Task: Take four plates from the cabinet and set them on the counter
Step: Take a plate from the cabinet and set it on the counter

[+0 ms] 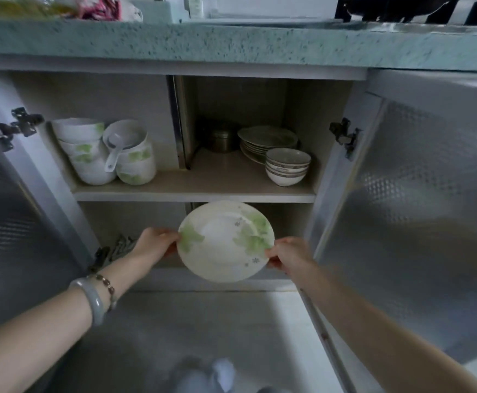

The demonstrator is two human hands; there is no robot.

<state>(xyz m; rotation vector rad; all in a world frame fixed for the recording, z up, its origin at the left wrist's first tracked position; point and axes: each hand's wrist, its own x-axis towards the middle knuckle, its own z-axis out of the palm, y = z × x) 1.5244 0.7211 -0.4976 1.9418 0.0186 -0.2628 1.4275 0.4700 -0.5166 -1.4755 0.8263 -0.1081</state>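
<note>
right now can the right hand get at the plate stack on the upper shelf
Probably not yet: the right hand and left hand both grip the held plate. Once freed, the plate stack looks reachable over the stacked bowls in front.

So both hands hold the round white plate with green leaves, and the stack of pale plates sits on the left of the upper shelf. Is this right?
Not fully. The head view shows the stack of pale plates on the right of the upper shelf, not the left. The rest holds: left hand and right hand hold the round white plate with green leaves.
</note>
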